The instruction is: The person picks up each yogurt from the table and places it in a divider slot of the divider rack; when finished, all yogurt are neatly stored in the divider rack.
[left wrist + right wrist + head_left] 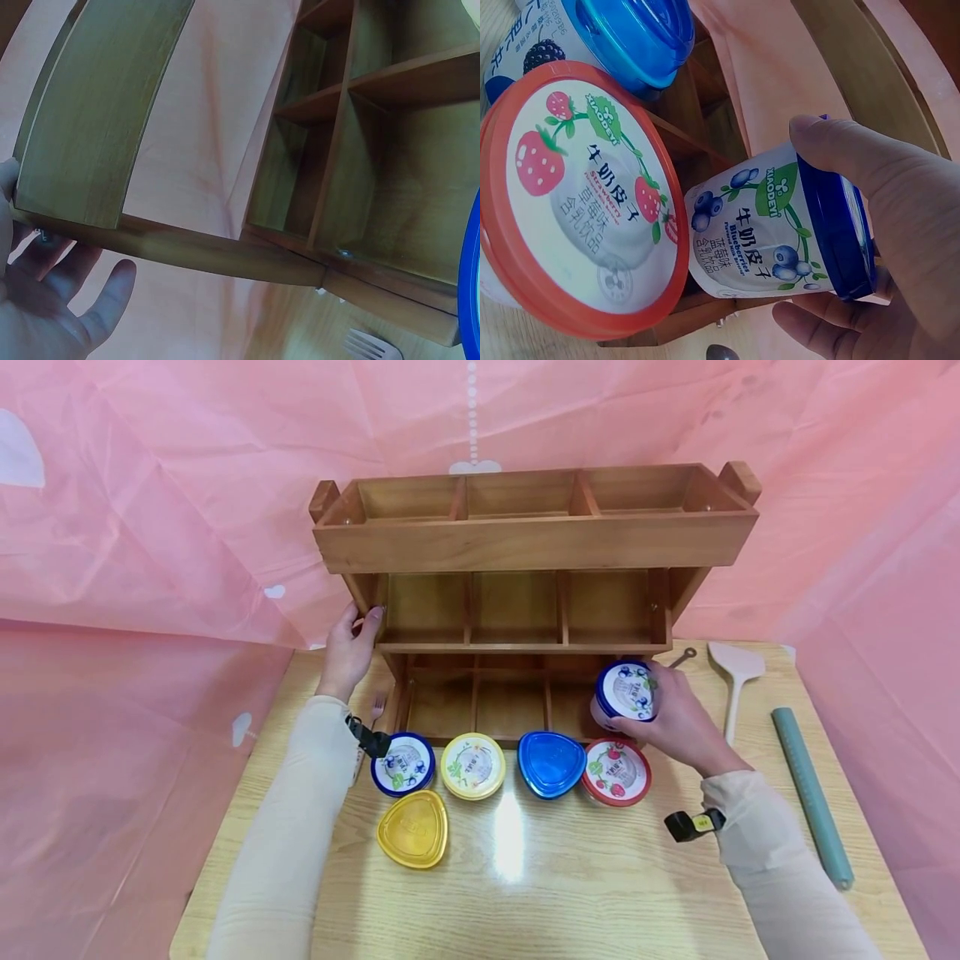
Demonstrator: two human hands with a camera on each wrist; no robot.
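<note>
My right hand (686,718) grips a blueberry milk-drink cup (628,691) by its dark blue lid, tilted at the right compartment of the bottom tier. The right wrist view shows the printed side of this blueberry cup (757,232), thumb on the lid's rim. At the left end of a tiered wooden shelf (525,545), my left hand (352,647) holds the side of the middle tier. A strawberry cup (617,772) with a red lid stands just in front of the held cup; its lid (585,202) looms large in the right wrist view.
Along the shelf's front stand another blueberry cup (402,765), a yellow-lidded cup (473,766) and a blue triangular-lidded cup (551,765). A yellow triangular-lidded cup (413,829) stands nearer. A fork (378,705) lies left; a pale spatula (737,670) and green rod (812,793) lie right.
</note>
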